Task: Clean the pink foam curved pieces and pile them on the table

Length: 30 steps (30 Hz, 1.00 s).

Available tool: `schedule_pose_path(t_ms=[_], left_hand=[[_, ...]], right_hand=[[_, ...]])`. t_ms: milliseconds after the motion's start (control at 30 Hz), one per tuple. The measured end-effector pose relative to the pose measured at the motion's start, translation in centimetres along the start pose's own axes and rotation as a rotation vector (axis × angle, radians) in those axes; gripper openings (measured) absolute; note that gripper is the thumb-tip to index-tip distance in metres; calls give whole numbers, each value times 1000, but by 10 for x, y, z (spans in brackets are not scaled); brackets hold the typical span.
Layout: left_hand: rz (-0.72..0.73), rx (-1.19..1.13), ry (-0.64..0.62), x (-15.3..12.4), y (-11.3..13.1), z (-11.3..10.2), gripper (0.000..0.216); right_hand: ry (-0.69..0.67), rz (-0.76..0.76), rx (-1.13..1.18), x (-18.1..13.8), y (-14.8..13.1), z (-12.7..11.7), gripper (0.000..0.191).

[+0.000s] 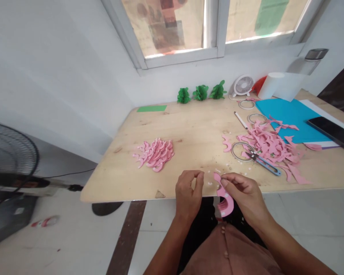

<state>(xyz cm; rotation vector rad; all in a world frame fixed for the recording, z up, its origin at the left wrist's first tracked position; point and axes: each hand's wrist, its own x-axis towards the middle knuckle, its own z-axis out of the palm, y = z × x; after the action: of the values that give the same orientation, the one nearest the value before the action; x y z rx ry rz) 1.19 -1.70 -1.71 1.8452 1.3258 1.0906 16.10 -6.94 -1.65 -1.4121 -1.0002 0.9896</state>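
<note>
My right hand [243, 193] pinches a curved pink paper cutout [225, 198] at the near edge of the wooden table [189, 130]. The cutout hangs down past the table edge. My left hand [188, 193] is closed in a pinch beside it, thumb and fingers pressed together on something too small to name. A pile of similar pink curved pieces [155, 153] lies on the table to the left. Pink paper scraps [271, 147] lie to the right, with small scissors [263, 162] and a tape ring [240, 151] among them.
Blue paper sheet [289, 116], a dark phone [332, 131], a pen [240, 119], more tape rings, a small white fan [243, 85], a white paper roll [275, 86], and three green paper ornaments [200, 93] sit at the back. A green sheet [151, 108] lies at far left. A floor fan [8, 160] stands left.
</note>
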Motion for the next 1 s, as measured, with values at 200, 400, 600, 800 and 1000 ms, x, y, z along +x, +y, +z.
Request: schedule_pose_path(t_ms=[200,400,600,800,1000], left_hand=[[-228,-432,-188,2,11,-3,19],[-342,-588,-209,1,18,2,15],[-467,-782,-194,3,23,3,7],[-633,-1014,-268,4,22,5,12],[-592,-975,-223,-1,20,5,17]], right_hand=[[-18,-53,-28,2,-6,2,15],[-16,-89,-94,3,-6,2,19],[-33,-55,-44,3,-2,2,18],[-63,74,122,4,-2,5,19],[-7,86,144,5,-1,5,17]])
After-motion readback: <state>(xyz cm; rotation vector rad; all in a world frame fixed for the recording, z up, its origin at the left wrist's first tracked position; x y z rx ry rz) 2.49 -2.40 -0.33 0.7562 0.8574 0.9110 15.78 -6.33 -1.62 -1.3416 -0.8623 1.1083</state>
